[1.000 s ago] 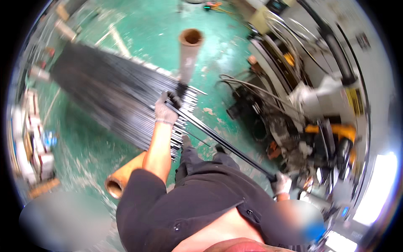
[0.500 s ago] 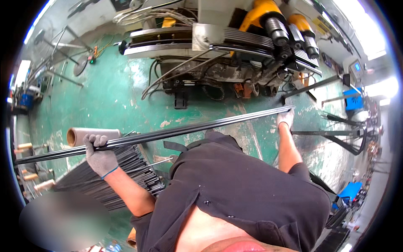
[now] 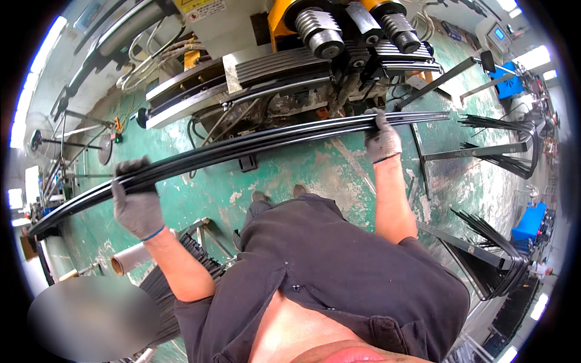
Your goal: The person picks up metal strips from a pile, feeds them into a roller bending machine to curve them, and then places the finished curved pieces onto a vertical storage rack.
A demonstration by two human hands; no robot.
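A bundle of long, thin black metal bars runs across in front of me, its right end higher in the picture than its left. My left hand, in a grey work glove, is closed around the bundle toward its left part. Toward the right end, my gloved right hand grips the same bars. The bars pass in front of the near side of a machine with a metal bed; I cannot tell whether they touch it.
Yellow-housed steel spindles stand over the machine bed. A stack of black bars and a wrapped roll lie at lower left. To the right, stands carry bent black rods. A pedestal fan is at far left.
Both hands have lifted the bars away from my body toward the machine. My right hand now shows fully around them. The view has turned, so the machine appears nearer and further left.
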